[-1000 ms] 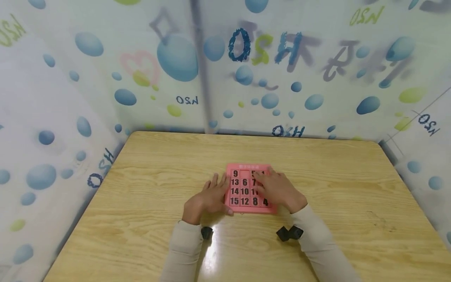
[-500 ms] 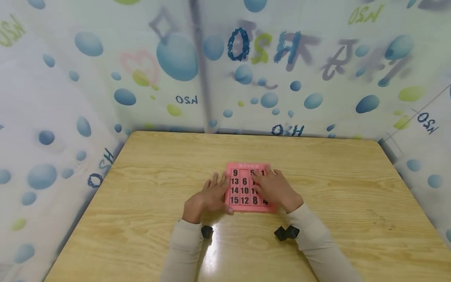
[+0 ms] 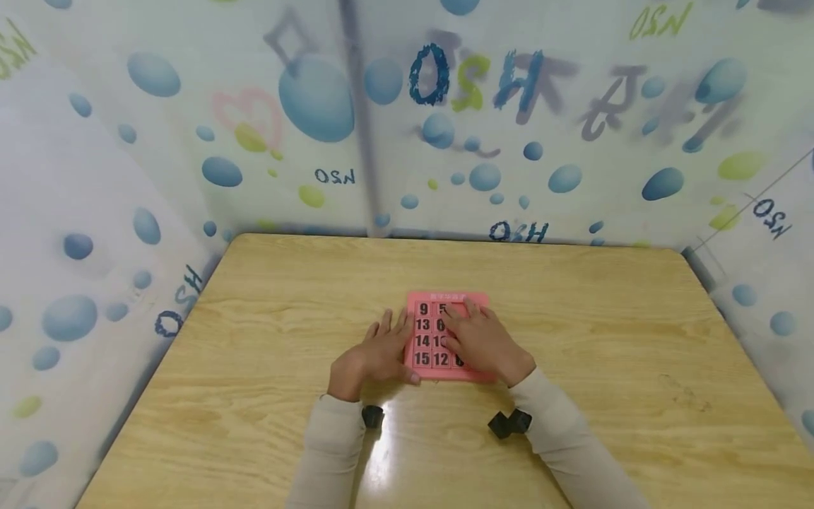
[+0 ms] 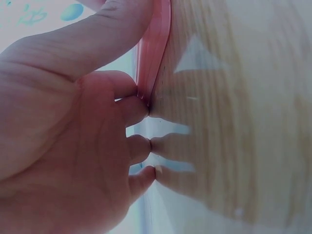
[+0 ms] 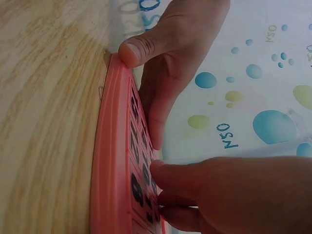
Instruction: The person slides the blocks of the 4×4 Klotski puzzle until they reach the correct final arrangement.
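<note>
A pink number sliding puzzle [image 3: 422, 342] lies flat on the table, with black numbers on its square tiles. My left hand [image 3: 375, 357] steadies its left side with fingers spread; in the right wrist view the left thumb [image 5: 132, 52] rests at the near left corner. The left wrist view shows those fingertips down on the table beside the pink frame [image 4: 155, 48]. Over the puzzle's right half lies my right hand [image 3: 486, 343], fingertips on the tiles close to the 5 tile [image 3: 441, 308], hiding most of the right columns.
The puzzle sits near the middle of a wooden table [image 3: 305, 283]. Behind and beside it hang printed curtains [image 3: 540, 106] with blue and green drops. A dark camera [image 3: 373, 417] juts from the left wrist, another dark camera [image 3: 509, 424] from the right.
The 5 tile has slid left into the gap beside the 9. My right hand has moved left with it, covering more tiles. My left hand has stayed at the puzzle's left side.
</note>
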`<state>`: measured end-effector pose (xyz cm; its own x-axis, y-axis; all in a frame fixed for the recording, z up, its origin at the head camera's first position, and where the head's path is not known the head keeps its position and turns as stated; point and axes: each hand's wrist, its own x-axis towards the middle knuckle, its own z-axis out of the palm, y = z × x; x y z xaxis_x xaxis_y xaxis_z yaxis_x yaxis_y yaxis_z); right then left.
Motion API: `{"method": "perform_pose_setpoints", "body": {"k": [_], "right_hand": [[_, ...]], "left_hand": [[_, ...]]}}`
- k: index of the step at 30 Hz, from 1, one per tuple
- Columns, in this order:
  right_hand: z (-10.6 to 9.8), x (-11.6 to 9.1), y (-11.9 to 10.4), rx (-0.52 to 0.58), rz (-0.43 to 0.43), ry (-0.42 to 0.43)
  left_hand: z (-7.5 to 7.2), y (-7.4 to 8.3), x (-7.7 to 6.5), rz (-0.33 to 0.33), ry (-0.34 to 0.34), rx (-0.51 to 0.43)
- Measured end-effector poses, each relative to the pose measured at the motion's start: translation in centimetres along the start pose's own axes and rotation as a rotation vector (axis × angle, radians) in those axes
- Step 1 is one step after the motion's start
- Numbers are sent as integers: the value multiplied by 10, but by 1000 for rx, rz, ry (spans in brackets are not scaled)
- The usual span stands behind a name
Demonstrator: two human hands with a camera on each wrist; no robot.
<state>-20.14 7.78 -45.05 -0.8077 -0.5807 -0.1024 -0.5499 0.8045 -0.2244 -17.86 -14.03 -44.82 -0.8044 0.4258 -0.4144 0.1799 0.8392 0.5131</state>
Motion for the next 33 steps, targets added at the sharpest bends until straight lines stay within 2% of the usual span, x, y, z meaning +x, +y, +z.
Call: {"method": "perform_pose_setpoints", "body": {"k": [6, 14, 20, 26, 33], "right_hand": [[4, 2, -3, 42, 10, -51], [0, 0, -4, 67, -4, -34], [-9, -5, 7, 60, 45, -27], [-24, -11, 19, 43, 127, -91], [-32, -15, 21, 32, 158, -176]], "left_hand": [[0, -1, 0, 3, 2, 10], [-1, -2, 1, -4, -3, 11], [1, -2, 1, -3, -3, -10], [0, -1, 1, 3, 7, -23], [-1, 0, 0, -6, -1, -19]]}}
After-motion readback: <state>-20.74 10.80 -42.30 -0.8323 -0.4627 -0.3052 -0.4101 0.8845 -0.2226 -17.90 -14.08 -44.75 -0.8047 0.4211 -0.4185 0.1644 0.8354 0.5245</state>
